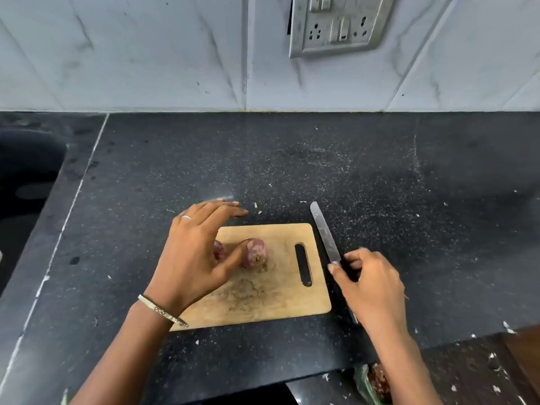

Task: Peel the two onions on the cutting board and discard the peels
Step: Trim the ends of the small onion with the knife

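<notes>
I read the step in hand as the very start: taking up the knife (325, 232) and steadying an onion for the first cut. The right hand (371, 285) has its fingers (365, 254) curled round the dark handle. The blade lies on the bench (292, 159) just beside the right side of the cutting board (286, 302) and points toward the far edge. The left hand (193, 258) hovers over the board with its fingers straight and spread, holding nothing; only the thumb touches the larger onion (257, 254).

To do this well, I would bring those left fingers down and curl them over the onion, tips tucked back, before the blade comes near. I would lift the knife clear of the bench rather than drag it over the board's rim. Then I would trim root and tip thinly, catch the skin's edge and pull it off in sheets, so the peels stay together for discarding.

Both onions sit side by side on the far left part of the cutting board, which lies close to the bench's near edge, about midway along it. The larger onion is reddish purple with its dry, papery skin on and a rough brownish end turned toward me; I judge it unpeeled. The second onion (219, 250) is mostly hidden behind the left hand, so I can tell only that its colour is alike. Round and dry-skinned, they will likely roll if held loosely.
</notes>
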Available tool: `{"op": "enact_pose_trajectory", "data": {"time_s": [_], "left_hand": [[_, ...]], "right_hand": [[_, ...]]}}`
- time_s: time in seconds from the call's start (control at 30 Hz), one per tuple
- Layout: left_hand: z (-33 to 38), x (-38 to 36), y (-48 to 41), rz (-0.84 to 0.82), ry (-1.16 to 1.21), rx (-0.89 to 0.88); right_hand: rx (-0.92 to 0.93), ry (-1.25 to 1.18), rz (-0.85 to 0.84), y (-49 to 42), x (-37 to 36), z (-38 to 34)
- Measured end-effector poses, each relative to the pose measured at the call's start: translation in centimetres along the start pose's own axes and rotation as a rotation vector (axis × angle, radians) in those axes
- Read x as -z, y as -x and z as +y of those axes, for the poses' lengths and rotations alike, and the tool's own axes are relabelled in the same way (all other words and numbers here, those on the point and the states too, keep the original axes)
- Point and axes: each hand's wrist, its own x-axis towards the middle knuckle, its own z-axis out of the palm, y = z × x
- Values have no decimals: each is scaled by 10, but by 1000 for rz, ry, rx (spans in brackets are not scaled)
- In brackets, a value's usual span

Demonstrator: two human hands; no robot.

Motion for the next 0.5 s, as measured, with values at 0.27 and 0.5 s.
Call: {"op": "enact_pose_trajectory", "data": {"time_s": [0.27, 0.5], "left_hand": [[-13, -23, 18, 26, -202, -151], [-9, -34, 40, 180, -347, -179]], "right_hand": [[33, 88, 270, 6, -31, 3], [162, 91, 544, 23, -40, 8]]}}
